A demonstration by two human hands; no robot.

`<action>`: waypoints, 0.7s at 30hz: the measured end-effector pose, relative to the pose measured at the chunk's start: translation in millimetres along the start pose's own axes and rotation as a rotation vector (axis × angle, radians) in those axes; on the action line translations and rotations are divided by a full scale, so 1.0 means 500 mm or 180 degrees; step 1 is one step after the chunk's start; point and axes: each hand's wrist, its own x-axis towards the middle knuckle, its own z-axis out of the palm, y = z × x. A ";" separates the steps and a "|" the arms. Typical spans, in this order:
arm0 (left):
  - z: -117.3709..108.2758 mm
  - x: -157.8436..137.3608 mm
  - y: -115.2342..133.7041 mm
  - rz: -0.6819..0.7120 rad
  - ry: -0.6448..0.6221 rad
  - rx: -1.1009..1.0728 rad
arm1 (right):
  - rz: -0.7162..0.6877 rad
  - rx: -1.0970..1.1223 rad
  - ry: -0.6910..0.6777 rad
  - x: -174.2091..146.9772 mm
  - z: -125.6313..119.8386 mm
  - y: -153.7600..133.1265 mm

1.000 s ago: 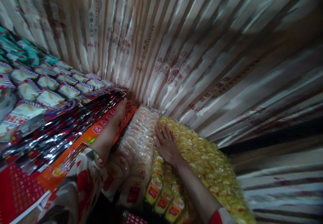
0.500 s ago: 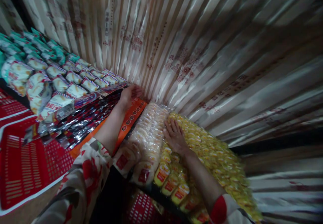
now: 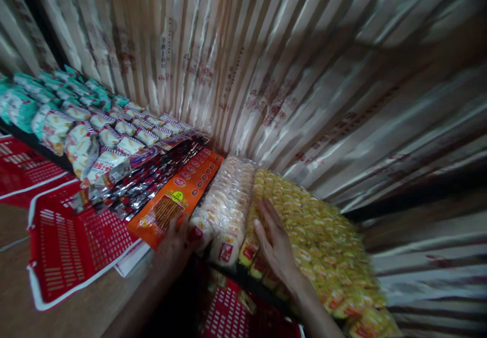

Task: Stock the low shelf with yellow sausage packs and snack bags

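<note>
My left hand (image 3: 173,246) is at the front end of an orange snack bag (image 3: 192,178) with a picture of brown sticks on it. Its fingers are apart and rest by the bag's lower corner, beside the front of the pale wrapped packets (image 3: 230,208). Slight blur hides whether they press on either. My right hand (image 3: 277,246) lies with fingers stretched over the left side of the yellow-wrapped packets (image 3: 312,216), near their border with the pale ones. Nothing is gripped in it. Both kinds of packets stand in tight rows.
Left of the orange bag lie dark shiny bags (image 3: 152,178), white snack packs (image 3: 131,145) and green packs (image 3: 23,107). Red baskets (image 3: 68,246) stand below at the left, with another red basket (image 3: 228,310) under the shelf front. A pleated printed curtain (image 3: 236,74) hangs behind.
My left hand has drawn back from the rear end of the orange bag to its front, uncovering the bag's printing. My right hand has shifted toward the front over the yellow packets.
</note>
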 end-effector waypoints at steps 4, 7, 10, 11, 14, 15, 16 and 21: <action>0.013 -0.015 0.019 0.0214 -0.0205 -0.0022 | 0.0206 0.0094 -0.0065 -0.074 0.010 -0.015; 0.024 -0.011 0.026 0.0145 -0.0093 0.0016 | 0.0292 0.0106 -0.0067 -0.112 0.020 -0.024; 0.046 -0.013 0.022 0.0130 0.0072 -0.0019 | 0.0334 0.0033 -0.0033 -0.135 0.028 -0.033; 0.051 -0.015 0.020 0.0156 0.0111 -0.0046 | 0.0324 0.0003 -0.0032 -0.139 0.029 -0.037; 0.048 -0.021 0.021 0.0166 0.0070 -0.0043 | 0.0278 -0.0063 -0.0021 -0.144 0.027 -0.042; 0.038 -0.019 0.024 0.0142 0.0062 0.0003 | 0.0279 -0.0073 -0.0001 -0.145 0.024 -0.041; 0.026 -0.010 0.028 0.0130 0.0088 0.0042 | 0.0292 -0.0077 0.0031 -0.146 0.022 -0.039; -0.025 0.138 0.072 0.0495 0.0555 -0.0863 | 0.0146 -0.0121 0.0310 -0.168 0.012 -0.011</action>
